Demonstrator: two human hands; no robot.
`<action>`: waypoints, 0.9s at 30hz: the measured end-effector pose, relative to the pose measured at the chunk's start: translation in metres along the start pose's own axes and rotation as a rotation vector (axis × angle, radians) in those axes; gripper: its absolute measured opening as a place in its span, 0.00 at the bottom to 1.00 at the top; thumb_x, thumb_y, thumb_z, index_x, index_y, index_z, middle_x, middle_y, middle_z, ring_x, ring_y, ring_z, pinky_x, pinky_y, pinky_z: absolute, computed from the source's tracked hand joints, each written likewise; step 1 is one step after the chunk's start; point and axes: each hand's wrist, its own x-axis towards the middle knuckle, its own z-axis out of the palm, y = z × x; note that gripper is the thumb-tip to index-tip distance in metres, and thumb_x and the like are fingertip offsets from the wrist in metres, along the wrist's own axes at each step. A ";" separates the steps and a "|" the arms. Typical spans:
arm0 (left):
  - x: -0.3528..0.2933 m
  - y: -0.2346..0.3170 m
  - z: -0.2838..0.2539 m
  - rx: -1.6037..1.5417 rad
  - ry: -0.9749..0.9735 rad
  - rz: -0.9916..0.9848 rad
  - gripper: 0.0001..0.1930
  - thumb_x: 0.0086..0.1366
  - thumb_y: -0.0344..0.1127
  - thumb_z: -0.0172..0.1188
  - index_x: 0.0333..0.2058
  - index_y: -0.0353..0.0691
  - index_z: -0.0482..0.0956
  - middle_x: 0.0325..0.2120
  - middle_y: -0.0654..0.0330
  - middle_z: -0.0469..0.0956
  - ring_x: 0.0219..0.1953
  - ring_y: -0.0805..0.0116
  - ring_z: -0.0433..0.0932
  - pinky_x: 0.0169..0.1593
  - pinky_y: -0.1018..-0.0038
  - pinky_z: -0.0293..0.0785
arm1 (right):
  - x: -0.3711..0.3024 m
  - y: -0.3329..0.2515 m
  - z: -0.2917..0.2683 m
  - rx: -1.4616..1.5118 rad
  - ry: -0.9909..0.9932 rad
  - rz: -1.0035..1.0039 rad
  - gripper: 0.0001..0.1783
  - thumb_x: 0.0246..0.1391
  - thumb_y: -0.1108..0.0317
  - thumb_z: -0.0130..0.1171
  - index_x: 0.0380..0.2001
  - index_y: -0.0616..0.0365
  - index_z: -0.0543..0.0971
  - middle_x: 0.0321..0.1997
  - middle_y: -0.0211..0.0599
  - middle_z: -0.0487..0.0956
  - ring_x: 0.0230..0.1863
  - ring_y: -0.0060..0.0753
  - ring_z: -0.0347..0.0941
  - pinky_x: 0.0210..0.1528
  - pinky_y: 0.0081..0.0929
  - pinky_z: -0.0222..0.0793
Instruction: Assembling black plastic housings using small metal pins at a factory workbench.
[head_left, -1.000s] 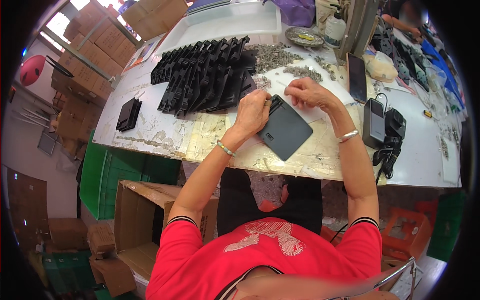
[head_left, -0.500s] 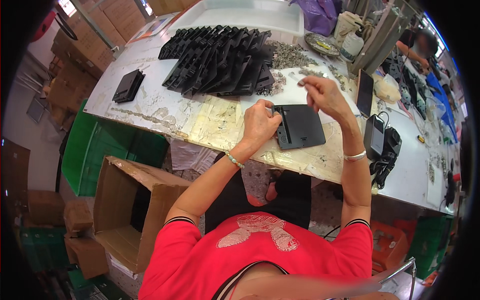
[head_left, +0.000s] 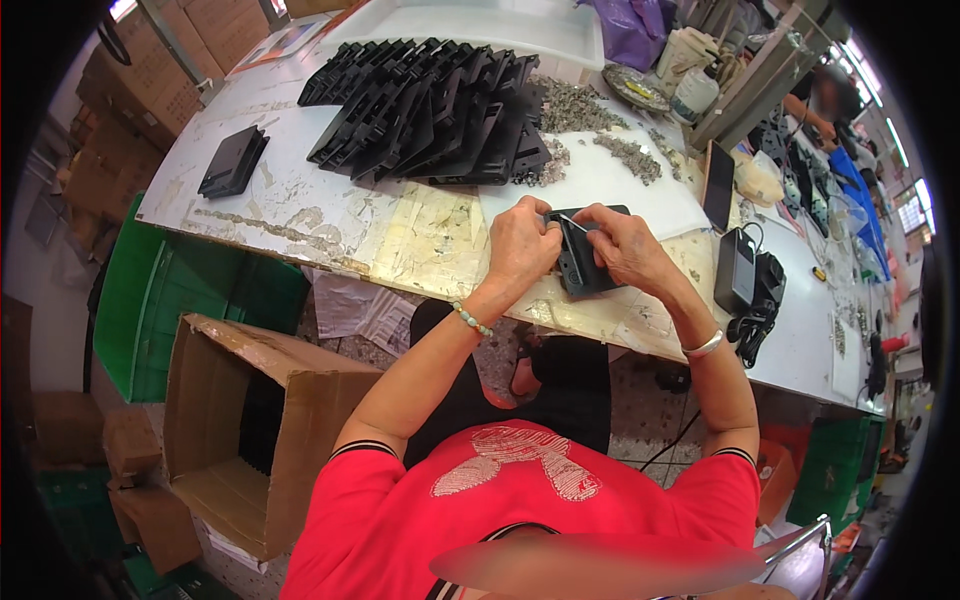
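Observation:
A flat black plastic panel (head_left: 580, 276) lies at the table's front edge, partly covered by my hands. My left hand (head_left: 522, 243) is closed at its left edge, thumb and fingers pinching it near the upper left corner. Over the panel, my right hand (head_left: 628, 248) is closed with fingers bent, pinching a small, slim, light-coloured piece (head_left: 573, 223) against the panel's upper left part. What kind of piece it is, I cannot make out. Beyond my hands, small metal parts (head_left: 628, 158) lie in loose heaps on a white sheet (head_left: 590, 190).
Many black plastic parts (head_left: 420, 115) are stacked at the back, and a small stack (head_left: 233, 162) sits at left. At right are a phone (head_left: 718, 185) and a black device with a cable (head_left: 737, 270). An open cardboard box (head_left: 330, 400) stands below. Another person works far right.
My right hand has come down from above the small metal parts to the panel, bringing the slim piece to its upper left. My left hand stays at the panel's edge.

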 end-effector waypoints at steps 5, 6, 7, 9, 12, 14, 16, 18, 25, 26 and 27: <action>-0.001 0.001 0.000 0.004 0.010 0.013 0.12 0.58 0.27 0.58 0.40 0.26 0.75 0.15 0.56 0.78 0.14 0.70 0.78 0.18 0.74 0.73 | 0.003 -0.005 0.001 0.122 -0.052 0.112 0.11 0.60 0.76 0.46 0.44 0.64 0.73 0.16 0.32 0.69 0.13 0.23 0.64 0.16 0.26 0.63; -0.002 0.002 -0.001 0.015 0.020 0.023 0.12 0.57 0.27 0.59 0.40 0.26 0.75 0.15 0.56 0.78 0.14 0.69 0.78 0.19 0.74 0.74 | 0.003 -0.006 0.001 0.119 -0.054 0.113 0.11 0.60 0.76 0.46 0.44 0.64 0.73 0.16 0.32 0.69 0.13 0.23 0.64 0.16 0.26 0.63; -0.002 0.002 -0.001 0.026 0.031 0.033 0.12 0.57 0.27 0.59 0.39 0.26 0.75 0.15 0.56 0.78 0.14 0.69 0.78 0.20 0.73 0.74 | 0.004 -0.008 0.001 0.120 -0.057 0.119 0.10 0.60 0.76 0.46 0.43 0.65 0.73 0.16 0.32 0.69 0.12 0.23 0.64 0.16 0.26 0.63; -0.002 0.003 -0.002 0.021 0.036 0.033 0.12 0.57 0.27 0.59 0.39 0.26 0.75 0.14 0.56 0.77 0.14 0.68 0.78 0.21 0.73 0.74 | 0.004 -0.009 0.001 0.118 -0.061 0.126 0.10 0.60 0.76 0.45 0.43 0.65 0.73 0.15 0.33 0.69 0.12 0.23 0.64 0.15 0.26 0.63; -0.003 0.004 -0.002 0.022 0.041 0.029 0.12 0.56 0.28 0.60 0.39 0.27 0.76 0.14 0.56 0.77 0.15 0.66 0.78 0.24 0.72 0.75 | 0.004 -0.010 0.000 0.167 -0.069 0.165 0.10 0.60 0.76 0.45 0.42 0.65 0.73 0.15 0.33 0.69 0.11 0.23 0.65 0.15 0.26 0.63; -0.003 0.005 -0.002 0.025 0.041 0.025 0.13 0.55 0.28 0.60 0.39 0.27 0.76 0.15 0.56 0.77 0.17 0.65 0.79 0.26 0.71 0.75 | 0.005 -0.011 0.000 0.159 -0.070 0.213 0.10 0.60 0.75 0.45 0.42 0.65 0.73 0.15 0.33 0.69 0.10 0.23 0.64 0.15 0.26 0.62; -0.005 0.008 -0.002 0.097 0.063 0.058 0.15 0.53 0.29 0.61 0.40 0.28 0.76 0.16 0.56 0.77 0.20 0.63 0.79 0.30 0.69 0.74 | 0.006 -0.011 0.000 0.155 -0.066 0.219 0.09 0.60 0.74 0.45 0.42 0.63 0.73 0.14 0.30 0.69 0.10 0.21 0.63 0.13 0.23 0.59; -0.010 0.011 -0.002 0.090 0.058 0.074 0.16 0.52 0.29 0.62 0.40 0.28 0.77 0.17 0.56 0.77 0.21 0.62 0.78 0.31 0.68 0.74 | 0.008 -0.006 0.001 0.149 -0.058 0.226 0.09 0.61 0.73 0.45 0.41 0.62 0.73 0.14 0.27 0.68 0.10 0.18 0.62 0.11 0.20 0.56; -0.013 0.007 0.003 0.135 0.079 0.109 0.18 0.50 0.28 0.63 0.41 0.29 0.76 0.16 0.56 0.75 0.21 0.60 0.77 0.30 0.66 0.72 | 0.021 -0.022 -0.010 -0.075 -0.126 0.251 0.10 0.60 0.71 0.47 0.41 0.62 0.75 0.16 0.34 0.71 0.14 0.24 0.66 0.14 0.27 0.60; -0.012 0.006 0.004 0.132 0.073 0.108 0.18 0.50 0.28 0.63 0.41 0.29 0.76 0.16 0.56 0.75 0.21 0.60 0.77 0.30 0.66 0.72 | 0.024 -0.024 -0.011 -0.108 -0.172 0.297 0.11 0.60 0.70 0.48 0.42 0.62 0.76 0.20 0.39 0.75 0.18 0.29 0.71 0.17 0.30 0.66; -0.012 0.006 0.004 0.142 0.070 0.109 0.18 0.50 0.28 0.63 0.41 0.29 0.76 0.16 0.56 0.75 0.21 0.60 0.77 0.30 0.66 0.72 | 0.026 -0.027 -0.012 -0.106 -0.172 0.303 0.11 0.60 0.70 0.48 0.42 0.62 0.76 0.20 0.39 0.75 0.18 0.29 0.71 0.17 0.30 0.66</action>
